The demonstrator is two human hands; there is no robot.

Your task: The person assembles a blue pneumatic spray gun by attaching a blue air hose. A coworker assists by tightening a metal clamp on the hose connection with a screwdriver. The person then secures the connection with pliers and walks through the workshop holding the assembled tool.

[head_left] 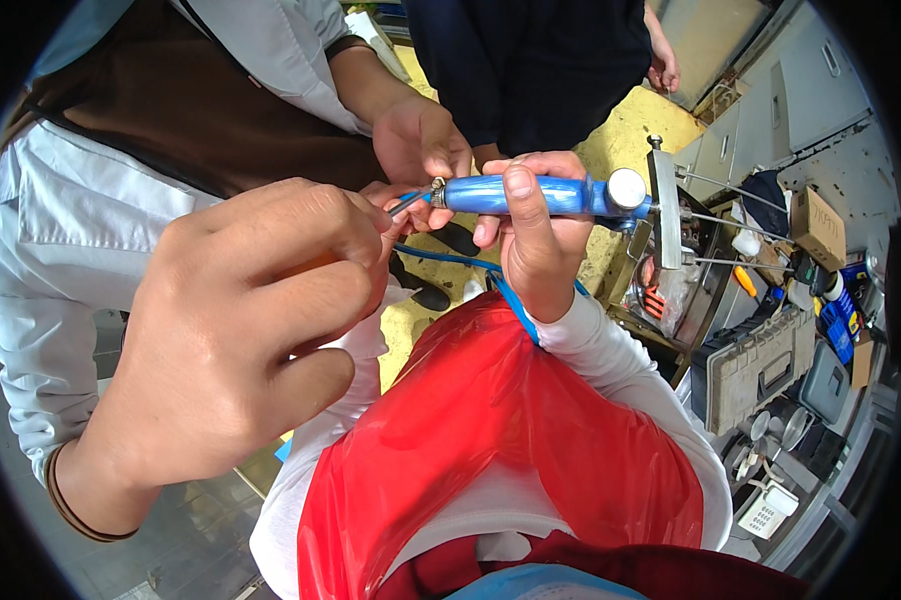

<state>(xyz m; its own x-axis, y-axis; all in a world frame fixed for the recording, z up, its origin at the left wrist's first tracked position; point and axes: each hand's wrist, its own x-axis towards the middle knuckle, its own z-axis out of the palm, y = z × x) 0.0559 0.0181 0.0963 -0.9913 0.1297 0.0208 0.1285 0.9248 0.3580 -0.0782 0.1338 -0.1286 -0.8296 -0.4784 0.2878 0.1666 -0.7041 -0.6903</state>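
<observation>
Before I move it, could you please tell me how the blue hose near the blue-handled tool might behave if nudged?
The blue hose would probably flex, since it curves near the right hand. It looks slim, so it is likely light. Its smooth-looking surface could make it somewhat slippery.

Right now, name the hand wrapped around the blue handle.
The person's right hand: only its thumb crosses the blue handle; the co-worker's large hand is farther left.

Blue handle (pixel 478 194) within the right grip (pixel 546 243).
</observation>
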